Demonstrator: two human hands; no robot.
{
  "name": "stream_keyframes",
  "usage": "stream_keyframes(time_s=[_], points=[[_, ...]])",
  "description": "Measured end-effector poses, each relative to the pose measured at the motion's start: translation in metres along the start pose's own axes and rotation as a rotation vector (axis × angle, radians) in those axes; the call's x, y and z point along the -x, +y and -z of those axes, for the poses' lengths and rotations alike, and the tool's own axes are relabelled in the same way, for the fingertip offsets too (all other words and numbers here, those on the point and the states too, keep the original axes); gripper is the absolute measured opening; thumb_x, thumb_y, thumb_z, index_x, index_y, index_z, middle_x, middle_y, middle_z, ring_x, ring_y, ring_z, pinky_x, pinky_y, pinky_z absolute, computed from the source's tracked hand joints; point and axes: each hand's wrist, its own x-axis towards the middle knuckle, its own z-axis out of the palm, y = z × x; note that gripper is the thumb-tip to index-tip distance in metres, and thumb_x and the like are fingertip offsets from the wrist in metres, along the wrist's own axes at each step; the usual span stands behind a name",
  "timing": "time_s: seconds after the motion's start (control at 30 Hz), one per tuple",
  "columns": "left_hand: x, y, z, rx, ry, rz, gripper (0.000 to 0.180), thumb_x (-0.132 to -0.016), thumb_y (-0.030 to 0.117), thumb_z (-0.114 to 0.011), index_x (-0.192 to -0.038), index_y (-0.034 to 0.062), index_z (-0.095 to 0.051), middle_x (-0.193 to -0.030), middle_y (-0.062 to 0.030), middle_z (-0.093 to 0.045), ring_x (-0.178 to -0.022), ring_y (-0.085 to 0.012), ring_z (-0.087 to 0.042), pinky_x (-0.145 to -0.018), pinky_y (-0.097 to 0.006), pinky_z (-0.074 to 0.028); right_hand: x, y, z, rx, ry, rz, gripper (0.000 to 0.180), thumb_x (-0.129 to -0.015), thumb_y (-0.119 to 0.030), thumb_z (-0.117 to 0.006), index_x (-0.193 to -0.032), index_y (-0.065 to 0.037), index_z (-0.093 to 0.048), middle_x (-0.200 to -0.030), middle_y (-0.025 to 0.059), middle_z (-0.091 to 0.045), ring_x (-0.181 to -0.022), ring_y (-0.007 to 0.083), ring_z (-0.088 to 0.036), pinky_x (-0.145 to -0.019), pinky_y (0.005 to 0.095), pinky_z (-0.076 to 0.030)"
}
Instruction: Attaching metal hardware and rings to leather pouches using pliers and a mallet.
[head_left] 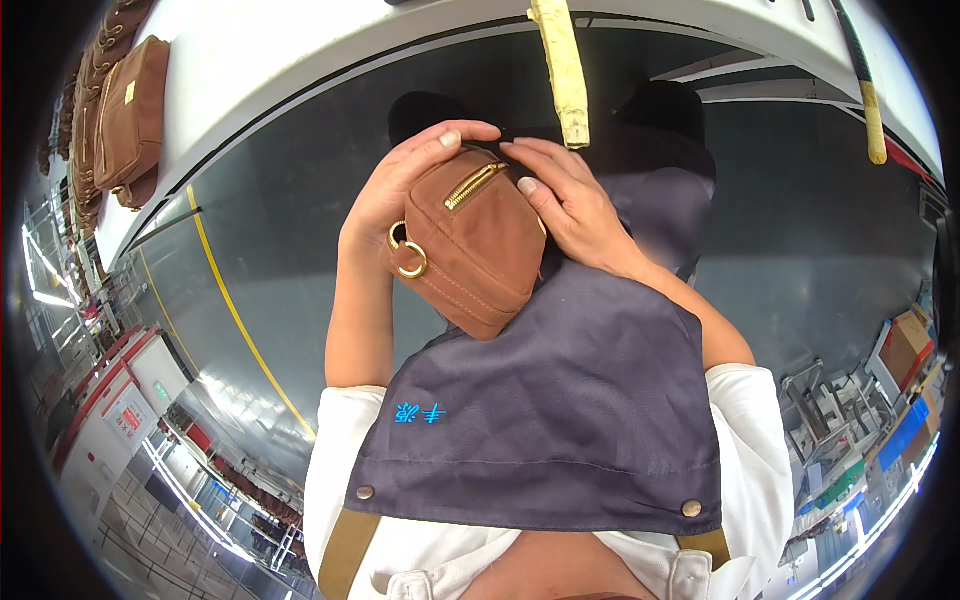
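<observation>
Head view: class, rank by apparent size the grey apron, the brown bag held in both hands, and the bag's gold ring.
1. Grey apron, largest, though it lies close to the camera.
2. Brown bag, held between the left hand and right hand.
3. Gold ring, smallest.

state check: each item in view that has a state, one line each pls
brown bag: held up in both hands, tilted, clear of the table.
zipper: closed.
gold rings: hanging loose at the bag's left end.
left hand: grip closed round the bag's left end.
right hand: fingers pressed on the bag's top right.
stack of brown bags: lying on the white table, untouched.
apron: worn, snaps fastened.
</observation>
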Motion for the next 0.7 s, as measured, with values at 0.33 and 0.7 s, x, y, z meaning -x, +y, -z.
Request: stream_keyframes(time_s=[0.33,0.7], points=[[0.0,-0.004,0.001,0.046,-0.054,0.021,0.034,-0.098,0.022,-0.054,-0.125,0.0023,-0.061,-0.11,-0.0096,-0.067,-0.103,-0.0171,-0.064,-0.093,-0.03,-0.05,-0.002,-0.032,0.015,0.133,0.098,0.357,0.029,-0.094,-0.023,-0.062,-0.12,-0.013,-0.07,-0.127,0.011,-0.059,-0.115,0.0318,-0.052,-0.099,0.0403,-0.045],[0.0,-0.003,-0.001,0.086,-0.198,-0.053,0.045,-0.091,0.025,-0.061,-0.128,-0.0013,-0.056,-0.114,-0.0109,-0.064,-0.105,-0.018,-0.062,-0.097,-0.031,-0.048,-0.021,0.02,0.002,-0.361,-0.134,-0.466,0.043,-0.106,-0.032,-0.043,-0.136,-0.002,-0.053,-0.123,0.0099,-0.062,-0.116,0.0168,-0.056,-0.1,0.0311,-0.044]])
